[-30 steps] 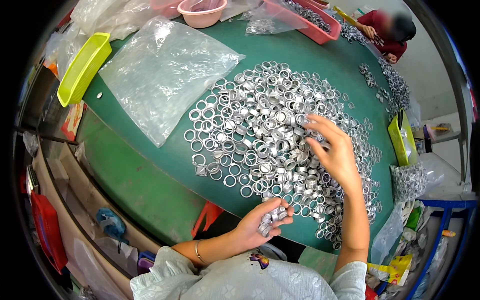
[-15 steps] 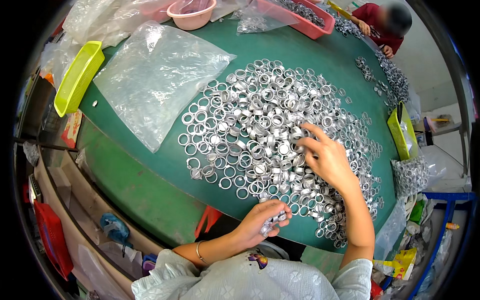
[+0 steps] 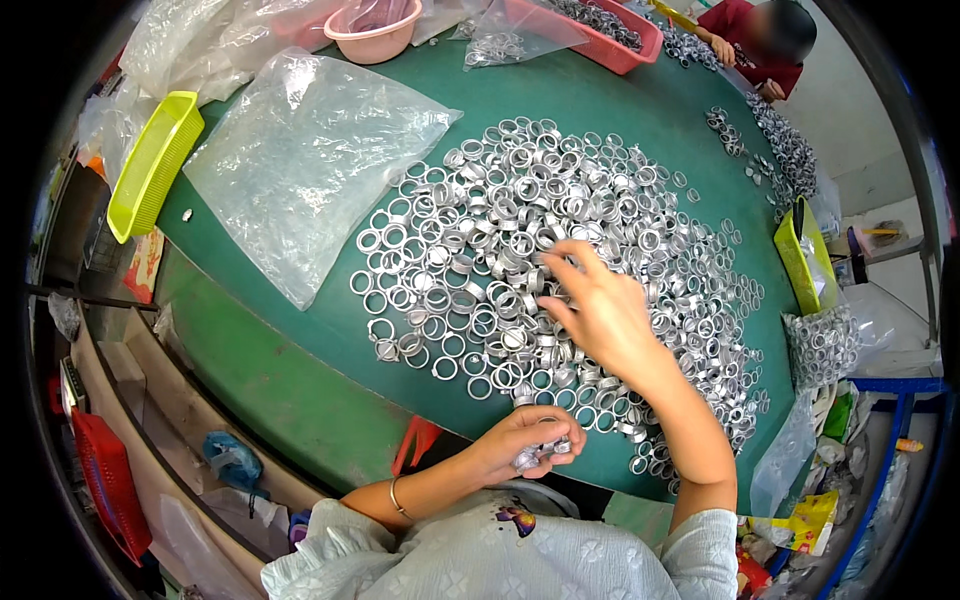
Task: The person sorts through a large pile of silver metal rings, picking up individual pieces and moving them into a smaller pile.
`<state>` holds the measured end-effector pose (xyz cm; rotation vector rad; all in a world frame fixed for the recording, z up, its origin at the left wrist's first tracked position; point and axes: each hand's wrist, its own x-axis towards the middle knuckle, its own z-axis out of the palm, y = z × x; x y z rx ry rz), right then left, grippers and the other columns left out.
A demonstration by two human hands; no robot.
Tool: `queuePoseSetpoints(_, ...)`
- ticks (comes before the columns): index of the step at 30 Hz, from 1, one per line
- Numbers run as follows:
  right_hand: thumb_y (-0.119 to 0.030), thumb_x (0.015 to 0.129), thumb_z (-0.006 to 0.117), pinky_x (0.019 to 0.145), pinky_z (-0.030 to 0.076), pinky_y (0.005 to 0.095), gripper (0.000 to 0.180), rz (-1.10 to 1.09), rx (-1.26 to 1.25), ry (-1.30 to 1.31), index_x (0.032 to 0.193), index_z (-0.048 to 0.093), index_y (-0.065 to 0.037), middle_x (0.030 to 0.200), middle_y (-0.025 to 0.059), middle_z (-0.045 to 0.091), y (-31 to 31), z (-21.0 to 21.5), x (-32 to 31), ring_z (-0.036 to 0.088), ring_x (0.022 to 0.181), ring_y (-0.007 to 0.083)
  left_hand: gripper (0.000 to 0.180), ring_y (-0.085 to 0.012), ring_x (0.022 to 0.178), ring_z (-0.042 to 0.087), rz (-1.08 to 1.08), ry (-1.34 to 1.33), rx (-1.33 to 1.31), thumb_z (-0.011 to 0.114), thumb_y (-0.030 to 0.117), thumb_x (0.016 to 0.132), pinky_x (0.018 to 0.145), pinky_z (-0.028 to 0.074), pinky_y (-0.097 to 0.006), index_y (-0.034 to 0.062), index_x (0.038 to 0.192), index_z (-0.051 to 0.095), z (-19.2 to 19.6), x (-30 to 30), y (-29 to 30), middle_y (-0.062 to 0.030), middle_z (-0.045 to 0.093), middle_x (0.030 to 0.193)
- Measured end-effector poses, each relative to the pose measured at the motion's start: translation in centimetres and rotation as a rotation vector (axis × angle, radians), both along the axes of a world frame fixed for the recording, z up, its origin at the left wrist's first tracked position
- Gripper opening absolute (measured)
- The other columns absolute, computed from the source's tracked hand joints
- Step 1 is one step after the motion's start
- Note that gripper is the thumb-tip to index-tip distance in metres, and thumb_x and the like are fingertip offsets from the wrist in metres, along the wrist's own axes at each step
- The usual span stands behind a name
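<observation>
A large heap of silver metal rings (image 3: 520,230) covers the middle of a green table (image 3: 270,360). My right hand (image 3: 598,305) lies palm down on the near part of the heap, fingers spread and pointing left, touching rings. My left hand (image 3: 525,445) is at the table's near edge, close to my body, with its fingers curled around a small bunch of the silver rings (image 3: 540,455).
A clear plastic bag (image 3: 310,160) lies flat left of the heap. Yellow-green trays sit at the left edge (image 3: 150,165) and the right (image 3: 800,255). A pink bowl (image 3: 372,30) and a red tray (image 3: 610,30) stand at the back. Another person (image 3: 755,45) works far right.
My right hand has slid left and nearer across the heap. My left hand has drawn closer to my body, still curled on its rings.
</observation>
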<state>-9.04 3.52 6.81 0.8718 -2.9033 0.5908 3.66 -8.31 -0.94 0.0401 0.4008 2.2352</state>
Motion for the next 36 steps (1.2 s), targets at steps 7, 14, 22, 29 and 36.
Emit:
queuePoseSetpoints(7, -0.008, 0.074, 0.063, 0.061, 0.049, 0.0316, 0.009, -0.038, -0.358, -0.078, 0.079, 0.061, -0.001, 0.085, 0.0098, 0.063, 2.3, -1.5, -1.6, 0.062, 0.070, 0.0257, 0.023, -0.0089, 0.062, 0.043, 0.035, -0.064, -0.006, 0.048, 0.023, 0.090, 0.037, 0.031, -0.015, 0.0019, 0.086, 0.056, -0.1, 0.4, 0.1, -0.0125, 0.049, 0.084)
queuePoseSetpoints(14, -0.015, 0.071, 0.068, 0.055, 0.048, 0.0347, 0.024, -0.013, -0.124, -0.109, 0.093, 0.063, -0.007, 0.108, 0.0050, 0.052, 1.9, -0.8, -0.3, 0.061, 0.062, 0.0224, 0.023, -0.0102, 0.063, 0.043, 0.015, -0.069, 0.009, 0.047, 0.022, 0.090, 0.037, 0.031, -0.015, 0.0019, 0.086, 0.056, -0.1, 0.1, 0.1, -0.0126, 0.049, 0.085)
queuePoseSetpoints(22, -0.009, 0.071, 0.066, 0.056, 0.048, 0.0347, 0.026, 0.098, -0.406, -0.248, 0.095, 0.057, -0.005, 0.108, 0.0062, 0.054, 2.5, -1.4, -1.6, 0.060, 0.059, 0.0176, 0.023, -0.0102, 0.063, 0.042, 0.032, -0.063, 0.023, 0.047, 0.022, 0.090, 0.037, 0.030, -0.015, 0.0018, 0.086, 0.056, 0.0, 0.1, 0.2, -0.0125, 0.048, 0.085)
queuePoseSetpoints(29, -0.018, 0.087, 0.052, 0.032, 0.032, 0.0172, 0.022, -0.151, -1.753, -1.192, 0.102, 0.051, -0.002, 0.101, 0.0142, 0.052, 5.8, 0.2, -1.5, 0.041, 0.055, 0.0094, 0.023, -0.0104, 0.064, 0.042, 0.023, -0.067, 0.034, 0.047, 0.022, 0.090, 0.037, 0.031, -0.015, 0.0018, 0.087, 0.056, -0.2, 0.1, 0.3, -0.0124, 0.048, 0.084)
queuePoseSetpoints(36, -0.016, 0.082, 0.060, 0.042, 0.035, 0.0199, 0.020, -0.264, -0.764, -0.673, 0.096, 0.063, -0.002, 0.063, 0.0010, 0.053, 3.7, -0.2, -2.2, 0.049, 0.056, 0.0060, 0.023, -0.0103, 0.065, 0.043, 0.022, -0.083, 0.039, 0.047, 0.022, 0.090, 0.037, 0.032, -0.015, 0.0015, 0.087, 0.056, -0.4, 0.1, 0.2, -0.0129, 0.048, 0.085)
